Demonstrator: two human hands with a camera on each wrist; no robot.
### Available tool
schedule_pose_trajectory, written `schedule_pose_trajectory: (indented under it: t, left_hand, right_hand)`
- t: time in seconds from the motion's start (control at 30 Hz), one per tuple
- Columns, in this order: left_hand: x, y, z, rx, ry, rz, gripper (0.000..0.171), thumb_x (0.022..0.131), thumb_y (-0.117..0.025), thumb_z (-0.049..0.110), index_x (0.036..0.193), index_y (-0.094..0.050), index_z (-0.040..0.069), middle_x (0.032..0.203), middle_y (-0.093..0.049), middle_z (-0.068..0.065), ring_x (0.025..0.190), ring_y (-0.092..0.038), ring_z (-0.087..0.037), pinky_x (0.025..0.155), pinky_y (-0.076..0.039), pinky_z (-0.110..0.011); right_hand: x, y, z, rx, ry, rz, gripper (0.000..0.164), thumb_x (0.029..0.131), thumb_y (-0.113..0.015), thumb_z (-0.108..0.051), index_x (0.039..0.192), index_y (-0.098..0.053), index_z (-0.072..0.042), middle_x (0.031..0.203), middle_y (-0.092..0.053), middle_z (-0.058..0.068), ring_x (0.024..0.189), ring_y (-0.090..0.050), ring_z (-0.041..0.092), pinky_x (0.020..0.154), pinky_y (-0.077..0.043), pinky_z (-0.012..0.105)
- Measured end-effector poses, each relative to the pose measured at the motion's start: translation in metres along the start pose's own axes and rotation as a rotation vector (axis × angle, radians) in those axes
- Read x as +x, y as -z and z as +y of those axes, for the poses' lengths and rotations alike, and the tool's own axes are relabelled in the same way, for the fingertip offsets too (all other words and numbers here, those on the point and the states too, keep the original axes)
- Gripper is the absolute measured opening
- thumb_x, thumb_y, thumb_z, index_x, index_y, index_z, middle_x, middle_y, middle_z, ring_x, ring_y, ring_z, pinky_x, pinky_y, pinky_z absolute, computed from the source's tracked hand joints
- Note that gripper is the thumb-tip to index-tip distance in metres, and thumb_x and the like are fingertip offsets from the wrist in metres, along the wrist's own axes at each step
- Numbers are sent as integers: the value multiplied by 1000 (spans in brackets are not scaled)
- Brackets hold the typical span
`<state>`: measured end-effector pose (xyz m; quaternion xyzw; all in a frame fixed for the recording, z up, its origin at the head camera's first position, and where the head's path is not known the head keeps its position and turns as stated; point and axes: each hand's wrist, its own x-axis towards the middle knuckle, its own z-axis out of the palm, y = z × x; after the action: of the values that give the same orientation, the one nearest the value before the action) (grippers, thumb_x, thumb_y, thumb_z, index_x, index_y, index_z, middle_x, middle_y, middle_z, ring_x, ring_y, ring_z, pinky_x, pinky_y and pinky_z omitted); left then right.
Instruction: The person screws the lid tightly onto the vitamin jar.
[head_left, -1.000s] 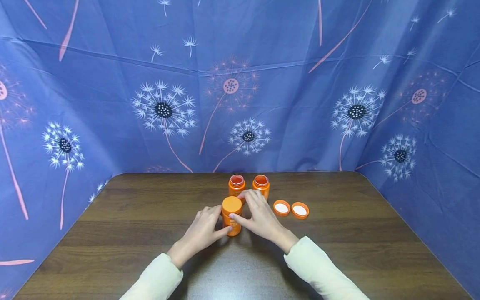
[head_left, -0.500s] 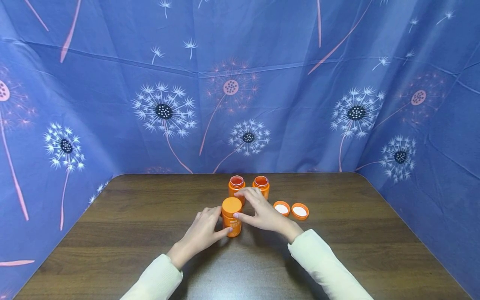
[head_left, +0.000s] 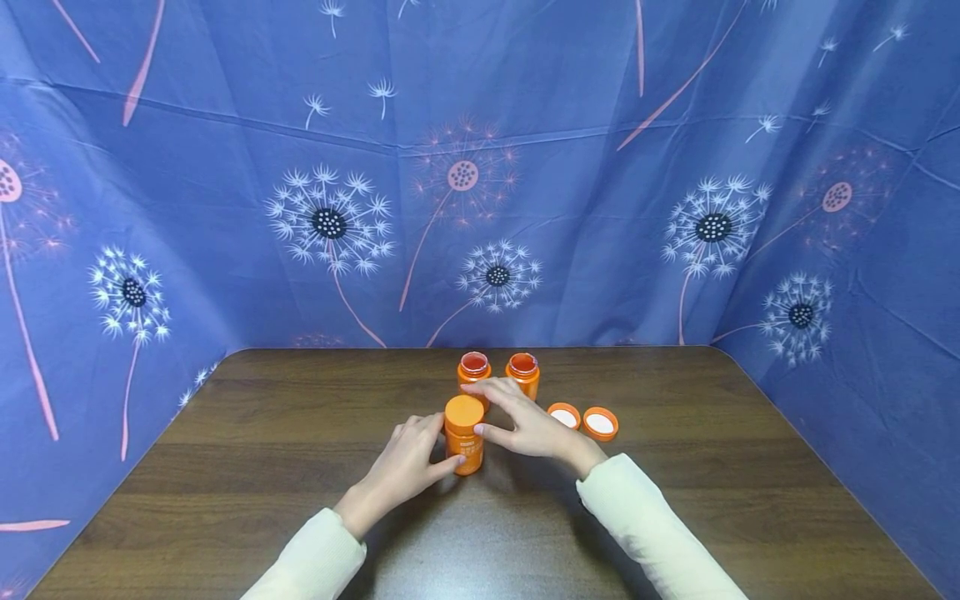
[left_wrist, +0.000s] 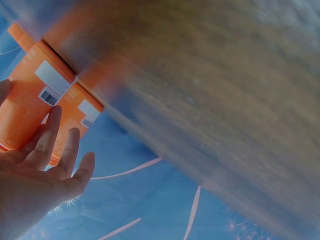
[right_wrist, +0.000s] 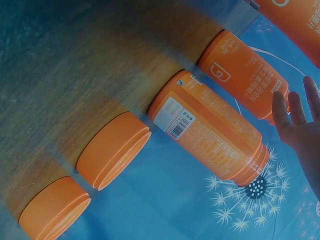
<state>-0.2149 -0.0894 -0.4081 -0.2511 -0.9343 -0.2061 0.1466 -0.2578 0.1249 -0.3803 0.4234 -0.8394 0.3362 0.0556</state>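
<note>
Left hand [head_left: 405,454]: thumb on the near side, fingers round the left side, gripping the body of the capped orange screw-top bottle [head_left: 463,435]; outer fingers fanned apart in the left wrist view.
Right hand [head_left: 525,423]: fingers spread and fairly straight, reaching behind the orange cap [head_left: 464,408]; thumb tip at its lower right edge (contact there: cannot tell).
Bottle position: upright on the table [head_left: 262,467], between the two hands, nearest the person of three bottles; cap on.
Back pair: left uncapped bottle [head_left: 474,372] and right uncapped bottle [head_left: 523,382], upright, side by side, mouths up.
Loose caps: left loose cap [head_left: 562,416] and right loose cap [head_left: 600,423], just beside each other, white insides up, right of the bottles.
Hidden: right fingers cover part of both uncapped bottles; the left loose cap's near edge sits behind the right hand; left fingertips out of sight behind the gripped bottle in the head view. Orange smear across the left wrist view too blurred to identify.
Pose: pale left sleeve [head_left: 318,554] and right sleeve [head_left: 652,521] angle inward; right hand higher, arched over the table.
</note>
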Motion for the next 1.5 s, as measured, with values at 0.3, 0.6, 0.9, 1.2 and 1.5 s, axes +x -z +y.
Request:
schedule_pose_trajectory:
  t: [0.3,0.6,0.9,1.2,1.5]
  left_hand:
    - [0,-1,-1,3,-4,3,48,77,-70,40,111,-54,12,100,-64,0,85,-54,-19,74,-40,-37]
    - [0,-1,-1,4,-6,0,47,77,-70,41,110,-54,12,96,-64,1,81,-51,-16,72,-39,-36]
    - [0,-2,-1,-5,-5,7,47,77,-70,40,110,-54,12,97,-64,0,86,-54,-19,74,-40,-38]
    - [0,-2,-1,-5,-3,-3,49,77,-69,40,114,-53,12,99,-64,0,86,-53,-19,76,-41,-39]
    - [0,-3,-2,-8,-9,10,48,77,-70,40,113,-53,13,100,-64,0,84,-54,-17,75,-41,-38]
  right_hand:
    - [-1,-1,-1,-4,10,8,47,87,-60,-26,131,-47,-15,131,-48,-3,123,-37,19,102,-30,49]
    - [0,-6,-2,-40,-4,88,44,82,-67,-31,121,-51,-16,121,-51,-3,119,-41,15,99,-36,43]
    - [-1,-15,-3,-87,-17,185,45,78,-71,-32,114,-51,-13,112,-52,-3,110,-43,15,93,-38,38]
    - [-3,-18,-6,-124,-70,206,49,78,-70,-37,114,-49,-11,110,-52,-2,107,-44,16,89,-40,38]
    - [-2,-10,-1,-43,-38,114,54,80,-69,-34,122,-48,-7,119,-50,-1,116,-41,17,97,-38,44]
